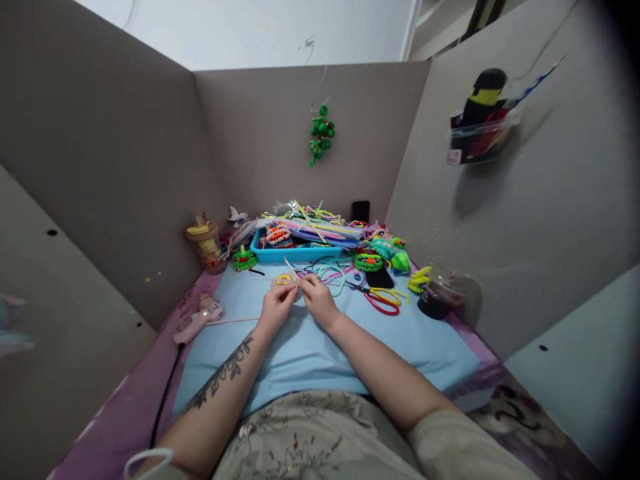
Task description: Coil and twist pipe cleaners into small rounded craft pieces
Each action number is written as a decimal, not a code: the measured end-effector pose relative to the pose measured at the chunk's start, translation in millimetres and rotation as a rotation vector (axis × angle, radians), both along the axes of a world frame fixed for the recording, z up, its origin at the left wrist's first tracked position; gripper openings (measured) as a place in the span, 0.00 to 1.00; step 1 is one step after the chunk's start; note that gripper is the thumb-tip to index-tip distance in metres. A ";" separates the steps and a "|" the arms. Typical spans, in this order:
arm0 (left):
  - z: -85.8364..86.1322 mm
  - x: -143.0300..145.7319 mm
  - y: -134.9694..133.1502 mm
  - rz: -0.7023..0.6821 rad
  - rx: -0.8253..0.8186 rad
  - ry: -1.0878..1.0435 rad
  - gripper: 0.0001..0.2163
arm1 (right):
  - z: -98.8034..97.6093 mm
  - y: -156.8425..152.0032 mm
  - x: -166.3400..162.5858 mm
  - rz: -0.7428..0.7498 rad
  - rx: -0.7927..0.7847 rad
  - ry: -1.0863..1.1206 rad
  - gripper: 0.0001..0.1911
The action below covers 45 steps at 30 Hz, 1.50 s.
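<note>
My left hand [279, 305] and my right hand [319, 300] meet over the blue cloth, fingers pinched close together. Between them is a pale pipe cleaner [289, 268], its end sticking up past the fingertips; the gripped part is mostly hidden. A coiled pink and yellow piece [281, 280] lies just beyond my left hand. Loose turquoise pipe cleaners [341, 283] curl on the cloth behind my right hand. To the right lie scissors with red and yellow handles [383, 302]. A pink glue gun [200, 321] rests at the left, near a pale stick or stem [233, 321].
A blue tray [300, 255] heaped with pipe cleaners stands at the back. Green fuzzy figures [369, 261] sit beside it. A dark drink cup [440, 297] is at the right, another cup [209, 247] at the left. Grey panels [270, 133] enclose three sides.
</note>
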State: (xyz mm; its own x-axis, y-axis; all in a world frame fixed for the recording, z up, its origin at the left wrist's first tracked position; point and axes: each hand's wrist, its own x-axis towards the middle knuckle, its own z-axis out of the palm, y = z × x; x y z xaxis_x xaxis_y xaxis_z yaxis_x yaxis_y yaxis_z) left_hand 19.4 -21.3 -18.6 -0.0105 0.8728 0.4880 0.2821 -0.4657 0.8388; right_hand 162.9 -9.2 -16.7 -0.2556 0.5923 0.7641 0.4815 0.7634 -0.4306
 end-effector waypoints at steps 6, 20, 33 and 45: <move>6.2 -0.6 -1.0 -0.012 -0.103 -0.014 0.15 | -0.8 -2.2 -1.1 -0.031 0.032 -0.061 0.14; 8.1 0.2 -0.5 0.034 -0.095 0.105 0.18 | 9.3 -2.8 0.3 0.093 -0.248 0.245 0.07; 5.1 1.1 -4.0 0.037 0.100 0.224 0.10 | 6.3 2.9 3.8 0.081 -0.334 0.226 0.05; -4.3 1.2 2.0 0.029 0.131 0.342 0.07 | -2.4 3.3 4.7 -0.038 -0.150 -0.008 0.09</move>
